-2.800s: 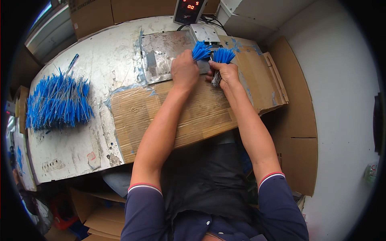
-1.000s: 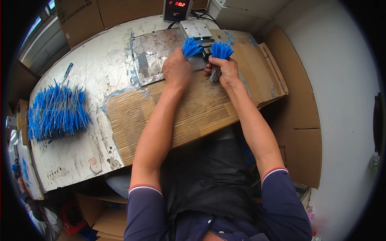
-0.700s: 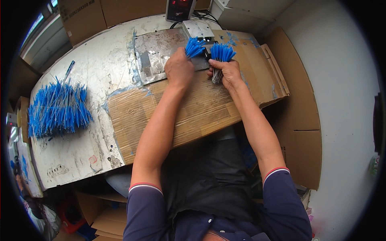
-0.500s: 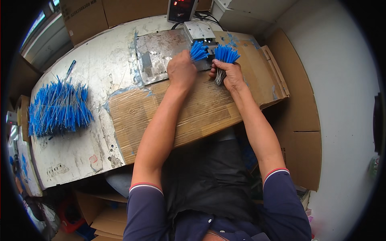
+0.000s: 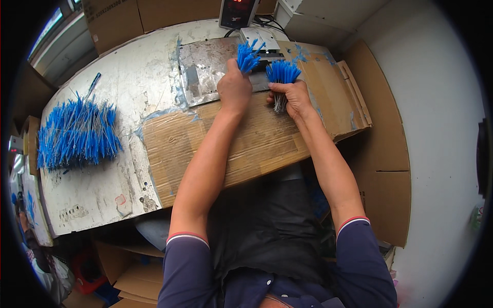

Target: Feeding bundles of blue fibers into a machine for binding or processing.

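My left hand [image 5: 234, 90] is closed around a small bundle of blue wires [image 5: 248, 55], their ends fanning up toward a small grey machine [image 5: 261, 40] at the far edge of the table. My right hand [image 5: 291, 97] grips a second bundle of blue wires [image 5: 281, 73] upright, with bare metal ends showing below the fist. Both hands rest over a metal plate [image 5: 201, 66] and a taped cardboard sheet [image 5: 246, 149].
A large loose pile of blue wires [image 5: 74, 135] lies at the table's left. A blue pen [image 5: 93, 83] lies above it. A box with a red display [image 5: 238, 11] stands at the back. Cardboard boxes [image 5: 380, 138] flank the right and below the table.
Both hands have shifted slightly nearer to me and apart; the right bundle has come away from the small machine, the left bundle still points toward it.
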Demonstrator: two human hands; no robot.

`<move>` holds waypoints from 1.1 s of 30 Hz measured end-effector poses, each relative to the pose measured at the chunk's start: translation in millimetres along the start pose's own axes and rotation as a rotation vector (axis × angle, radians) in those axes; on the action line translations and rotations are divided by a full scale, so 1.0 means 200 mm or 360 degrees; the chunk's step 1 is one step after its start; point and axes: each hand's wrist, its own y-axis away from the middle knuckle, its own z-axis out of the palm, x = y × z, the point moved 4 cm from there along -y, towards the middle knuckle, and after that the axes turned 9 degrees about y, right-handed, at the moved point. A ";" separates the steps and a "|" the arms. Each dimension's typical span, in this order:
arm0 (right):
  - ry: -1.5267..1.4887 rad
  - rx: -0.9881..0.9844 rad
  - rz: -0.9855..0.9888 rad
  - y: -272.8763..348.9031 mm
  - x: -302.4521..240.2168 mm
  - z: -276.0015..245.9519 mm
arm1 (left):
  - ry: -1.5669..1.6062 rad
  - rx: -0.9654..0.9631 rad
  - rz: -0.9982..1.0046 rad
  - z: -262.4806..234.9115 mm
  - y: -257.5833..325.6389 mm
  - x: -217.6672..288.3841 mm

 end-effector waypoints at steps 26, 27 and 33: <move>0.0100 0.0607 0.0057 -0.04 -0.02 0.07 | 0.0340 0.0156 -0.0011 -0.01 0.00 0.01; 0.0085 0.0640 0.0058 -0.03 -0.02 0.08 | 0.0320 0.0148 -0.0037 -0.02 0.00 0.00; -0.0008 0.0624 0.0067 -0.03 -0.02 0.07 | -0.0071 0.0306 0.0075 -0.04 0.01 0.03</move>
